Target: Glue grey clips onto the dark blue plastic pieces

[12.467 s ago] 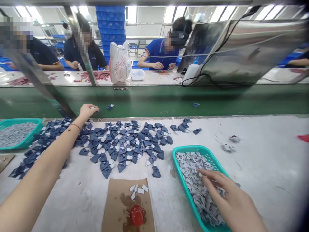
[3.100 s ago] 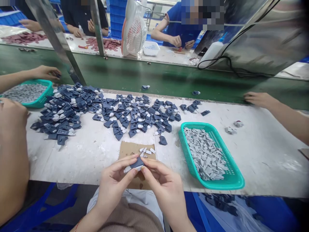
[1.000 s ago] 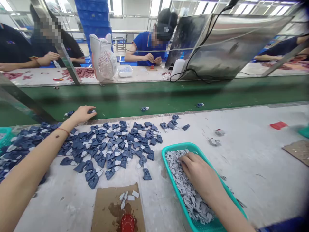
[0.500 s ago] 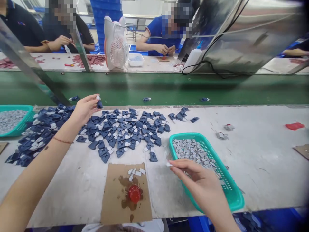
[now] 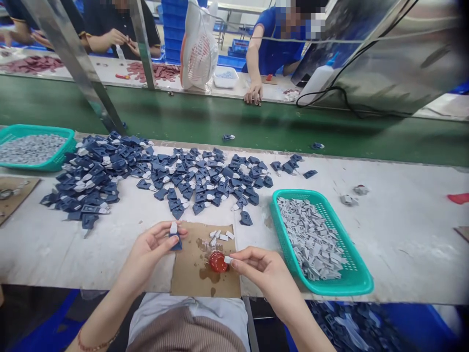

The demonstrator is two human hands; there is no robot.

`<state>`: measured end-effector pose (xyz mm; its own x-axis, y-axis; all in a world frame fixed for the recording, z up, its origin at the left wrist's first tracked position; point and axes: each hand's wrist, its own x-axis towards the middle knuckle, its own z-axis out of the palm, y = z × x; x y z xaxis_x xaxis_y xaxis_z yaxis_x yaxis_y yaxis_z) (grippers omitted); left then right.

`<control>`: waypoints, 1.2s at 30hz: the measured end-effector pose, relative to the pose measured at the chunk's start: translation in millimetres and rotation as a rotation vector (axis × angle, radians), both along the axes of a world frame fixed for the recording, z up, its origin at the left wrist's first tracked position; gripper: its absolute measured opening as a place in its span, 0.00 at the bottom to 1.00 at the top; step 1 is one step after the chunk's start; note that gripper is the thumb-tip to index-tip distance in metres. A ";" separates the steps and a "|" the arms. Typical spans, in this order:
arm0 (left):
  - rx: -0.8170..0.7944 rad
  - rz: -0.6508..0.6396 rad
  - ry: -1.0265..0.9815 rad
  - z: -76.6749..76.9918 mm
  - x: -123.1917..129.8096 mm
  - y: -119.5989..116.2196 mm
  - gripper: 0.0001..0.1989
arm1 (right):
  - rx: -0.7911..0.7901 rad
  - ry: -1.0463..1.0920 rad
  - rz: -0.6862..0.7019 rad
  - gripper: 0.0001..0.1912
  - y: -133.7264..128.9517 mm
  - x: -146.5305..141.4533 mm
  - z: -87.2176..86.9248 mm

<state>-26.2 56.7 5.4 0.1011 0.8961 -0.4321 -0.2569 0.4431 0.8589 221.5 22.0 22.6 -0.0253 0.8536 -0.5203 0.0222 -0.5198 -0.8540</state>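
Note:
My left hand (image 5: pixel 156 244) pinches a navy blue piece (image 5: pixel 176 242) with a white tab on top, over the left edge of a brown cardboard sheet (image 5: pixel 186 274). Between the fingertips of my right hand (image 5: pixel 262 269) is a small white piece (image 5: pixel 227 260), right beside a red cap (image 5: pixel 219 262) that stands on the stained cardboard. Several small white pieces (image 5: pixel 224 237) lie behind the cap. Farther back spreads a pile of navy pieces (image 5: pixel 194 178). The green basket (image 5: pixel 361 283) on the right holds many light grey pieces (image 5: pixel 311 239).
Another green basket (image 5: pixel 68 151) stands at the far left, near a second cardboard (image 5: pixel 18 195). A green belt (image 5: pixel 176 117) crosses behind the table, carrying a few navy pieces. Beyond it, a person's hand (image 5: pixel 254 93) reaches to the belt's edge. Metal posts rise at the left.
My left hand has come back from the pile's far side to the cardboard with the navy piece. My right hand has moved left to the red cap. The view has shifted; the person opposite has reached forward.

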 end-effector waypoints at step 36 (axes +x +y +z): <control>0.495 0.003 -0.001 -9.2 28.6 -57.4 0.08 | 0.091 0.147 0.040 0.09 -0.1 -34.5 14.9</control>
